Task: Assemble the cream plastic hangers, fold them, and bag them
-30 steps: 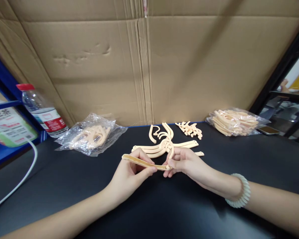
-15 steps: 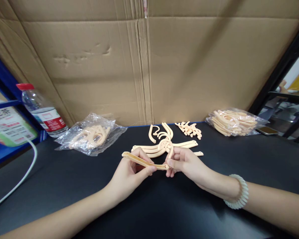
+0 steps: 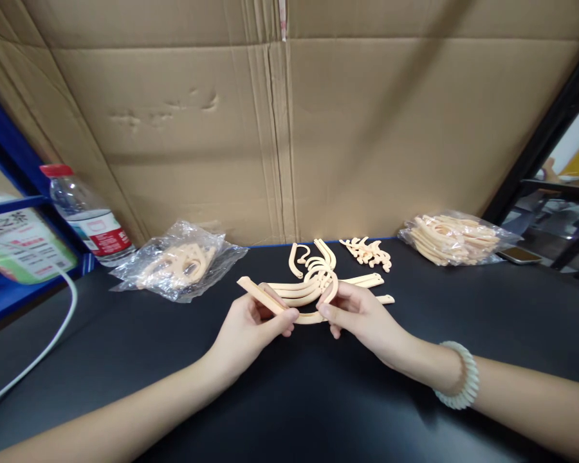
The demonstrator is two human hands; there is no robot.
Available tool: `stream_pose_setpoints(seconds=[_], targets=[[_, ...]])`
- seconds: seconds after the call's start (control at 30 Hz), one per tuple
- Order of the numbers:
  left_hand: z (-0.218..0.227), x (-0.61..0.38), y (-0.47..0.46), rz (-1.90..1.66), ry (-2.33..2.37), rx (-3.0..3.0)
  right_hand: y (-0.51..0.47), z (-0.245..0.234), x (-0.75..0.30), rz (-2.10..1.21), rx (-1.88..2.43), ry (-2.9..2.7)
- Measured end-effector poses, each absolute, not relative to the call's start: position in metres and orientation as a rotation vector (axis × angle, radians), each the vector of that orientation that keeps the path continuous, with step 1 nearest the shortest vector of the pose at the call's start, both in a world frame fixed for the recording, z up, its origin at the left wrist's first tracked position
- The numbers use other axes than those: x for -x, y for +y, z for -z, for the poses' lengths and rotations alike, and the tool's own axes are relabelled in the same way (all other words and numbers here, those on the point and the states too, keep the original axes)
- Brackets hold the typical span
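Note:
My left hand (image 3: 255, 331) pinches a beige plastic hanger arm (image 3: 259, 296), its straight end pointing up to the left. The arm's curved end reaches my right hand (image 3: 350, 308), whose thumb and fingers are closed on a beige hanger hook (image 3: 335, 289) where the two parts meet. My fingers cover the joint, so I cannot tell how they are fastened. Just behind my hands lie several beige hanger arms (image 3: 296, 292) and curved hooks on the table. A small heap of short beige pieces (image 3: 369, 252) sits farther back, right of the hooks.
Clear plastic bags of beige parts stand at the back left (image 3: 178, 267) and back right (image 3: 456, 238). A phone (image 3: 520, 255) lies beside the right bag. At the left are a red-capped bottle (image 3: 96, 225), a blue shelf and a white cable (image 3: 60, 341). Cardboard (image 3: 197, 161) walls the back.
My left hand has tilted the hanger arm, turning its curved outer side more into view. My right hand stays near the same place, still on the hook.

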State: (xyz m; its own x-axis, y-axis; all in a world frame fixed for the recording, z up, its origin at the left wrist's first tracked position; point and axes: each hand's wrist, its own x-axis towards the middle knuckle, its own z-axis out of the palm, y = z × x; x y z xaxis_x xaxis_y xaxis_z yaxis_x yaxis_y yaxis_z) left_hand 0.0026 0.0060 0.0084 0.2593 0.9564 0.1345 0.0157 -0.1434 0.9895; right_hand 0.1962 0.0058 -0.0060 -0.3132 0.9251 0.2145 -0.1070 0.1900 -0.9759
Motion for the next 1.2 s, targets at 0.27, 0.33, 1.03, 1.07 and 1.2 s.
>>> stream_pose_setpoints(seconds=[0.27, 0.33, 1.03, 1.07, 1.2], targets=[[-0.001, -0.011, -0.006, -0.940, 0.846, -1.371, -0.001, 0.006, -0.192, -1.381, 0.822, -1.542], [-0.002, -0.012, -0.009, -0.917, 0.866, -1.321, 0.003, 0.001, -0.196, -1.355, 0.819, -1.564], [-0.005, -0.007, -0.005, -0.994, 0.878, -1.034, 0.088, 0.000, -0.274, 0.030, 1.028, -2.490], [-0.005, -0.007, -0.005, -0.993, 0.882, -1.029, 0.088, 0.000, -0.274, 0.048, 1.038, -2.498], [-0.006, -0.008, -0.005, -0.987, 0.878, -1.021, 0.087, 0.001, -0.273, 0.043, 1.092, -2.475]])
